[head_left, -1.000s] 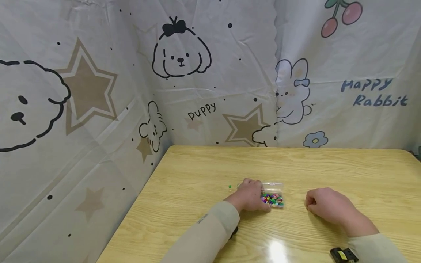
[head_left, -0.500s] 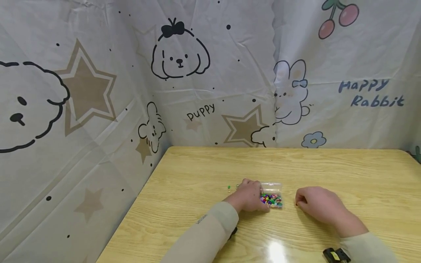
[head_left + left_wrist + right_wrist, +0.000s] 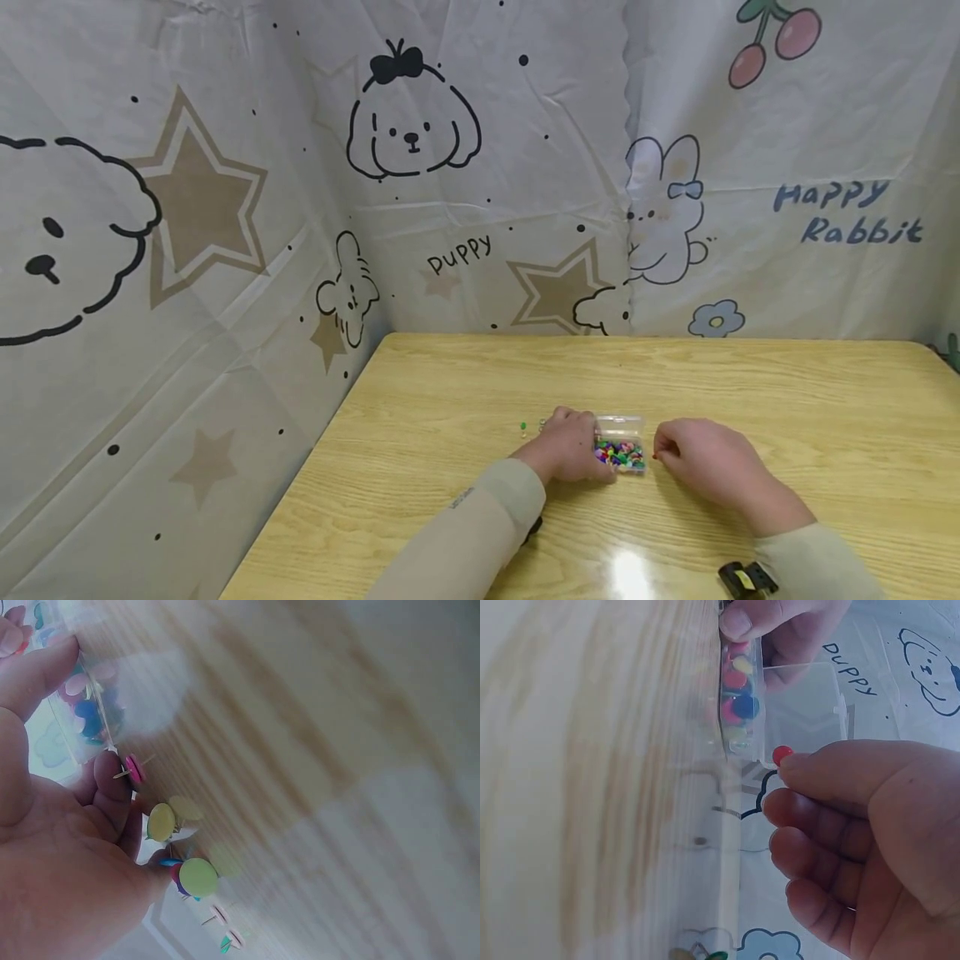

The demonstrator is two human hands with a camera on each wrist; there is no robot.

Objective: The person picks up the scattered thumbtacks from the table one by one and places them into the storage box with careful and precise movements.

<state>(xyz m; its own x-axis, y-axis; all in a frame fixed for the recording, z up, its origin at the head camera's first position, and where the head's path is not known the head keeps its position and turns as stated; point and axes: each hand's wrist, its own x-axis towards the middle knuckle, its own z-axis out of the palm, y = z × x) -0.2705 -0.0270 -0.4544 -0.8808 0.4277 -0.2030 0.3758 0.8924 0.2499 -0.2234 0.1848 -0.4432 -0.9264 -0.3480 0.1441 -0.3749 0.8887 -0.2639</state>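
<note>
A clear plastic box [image 3: 633, 471] of multicoloured thumbtacks [image 3: 744, 706] stands on the table, its transparent lid [image 3: 802, 697] swung up at the back. My left hand [image 3: 573, 447] grips the box's left end, thumb at the front and fingers behind. Just right of the box, my right hand [image 3: 712, 462] pinches a red thumbtack [image 3: 782, 755] between thumb and index finger; its other fingers are curled. Loose thumbtacks lie close to the left hand: a pink one [image 3: 134, 769], a yellow one [image 3: 160, 823] and a light green one [image 3: 199, 877], among several others.
The wood-grain table [image 3: 465, 383] runs back to a printed cloth [image 3: 465, 192] hung behind and along the left. A small green thumbtack [image 3: 523, 426] lies left of the left hand. More loose thumbtacks [image 3: 718, 955] show low in the right wrist view.
My right hand has moved left across the table toward the box, with the red thumbtack pinched in it. The left hand and the box have stayed in place.
</note>
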